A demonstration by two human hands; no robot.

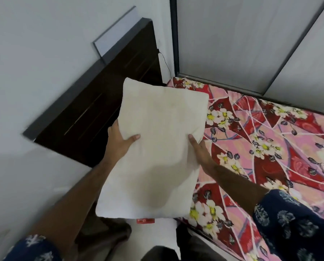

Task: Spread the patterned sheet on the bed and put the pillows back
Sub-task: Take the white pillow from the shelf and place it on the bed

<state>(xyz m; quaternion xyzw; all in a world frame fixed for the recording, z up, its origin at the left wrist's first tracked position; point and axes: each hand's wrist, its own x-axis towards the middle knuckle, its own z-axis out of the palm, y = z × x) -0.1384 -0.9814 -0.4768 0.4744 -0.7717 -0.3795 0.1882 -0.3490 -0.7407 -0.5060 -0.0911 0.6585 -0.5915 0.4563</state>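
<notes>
Left hand [119,142] grips the left long edge of a plain cream rectangular fabric pillow [157,147]: thumb lies across the top face, other fingers wrap out of sight behind. Right hand [199,151] grips the opposite long edge, thumb on top pointing up, remaining fingers hidden under the pillow. Both forearms extended, dark blue sleeves with pale leaf print [292,223] at the frame bottom.

Pillow is held in the air, long axis running away from the camera, far end toward the dark brown wooden headboard [93,113] with its grey top rail. Darker shaded patch on the pillow's lower half.

Red and pink patterned sheet with white-yellow flowers [260,144] lies spread over the bed on the right, reaching up to the grey sliding wardrobe doors [242,44] along its far side. Pillow's right edge overlaps the sheet in view; contact cannot be told.

Below the held pillow, a second white pillow with a small red label [151,232], partly covered. White wall [35,53] on the left; thin black cable [165,63] hangs between headboard and wardrobe frame.
</notes>
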